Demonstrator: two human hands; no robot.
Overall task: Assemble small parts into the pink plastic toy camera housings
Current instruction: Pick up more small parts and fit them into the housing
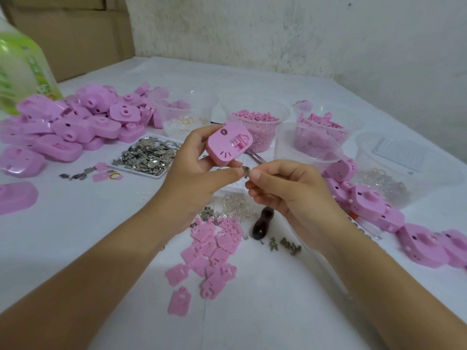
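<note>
progress: mid-batch by my read; housing heap (75, 122) at worktop far-left, another heap (379, 205) by right edge | left hand (192, 168) fingers grip pink housing (228, 145) above worktop centre, rounded, slotted face showing | right hand (285, 188) fingers pinch small metal part (245, 170) just below it, not yet fitted

2 bare forearms enter from the lower corners and converge mid-frame. left grip (199, 162) raised, fingers curled round a pink housing (228, 144), thumb extended toward the right. right grip (283, 188) just beside it, thumb and forefinger pinching a small metal part (245, 171), remaining fingers curled.
</note>
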